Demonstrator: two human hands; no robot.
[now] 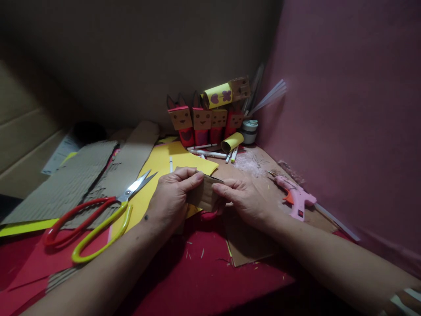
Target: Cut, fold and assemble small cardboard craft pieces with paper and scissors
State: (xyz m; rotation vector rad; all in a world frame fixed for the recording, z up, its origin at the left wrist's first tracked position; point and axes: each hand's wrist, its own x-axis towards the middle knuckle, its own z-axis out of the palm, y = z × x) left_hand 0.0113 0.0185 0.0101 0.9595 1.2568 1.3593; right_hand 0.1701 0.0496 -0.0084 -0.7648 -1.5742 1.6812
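Note:
A small piece of brown cardboard (204,193) is held up between both hands above the table. My left hand (173,193) pinches its left side, with the thumb along the top edge. On the right side, my right hand (238,197) grips it between thumb and fingers. The fingers behind the cardboard are mostly hidden. Beneath my right hand lies a flat cardboard sheet (248,245). Yellow paper (184,153) spreads behind and beside my left hand. Scissors (126,197) with one red and one yellow handle lie with their blades apart, left of my left hand.
Several red tube figures (201,129) with cardboard faces stand at the back, a yellow one (219,95) lying on top. Markers (210,153) and a yellow tube (233,142) lie before them. A pink glue gun (296,197) rests at right by the wall. Corrugated cardboard (66,180) covers the left.

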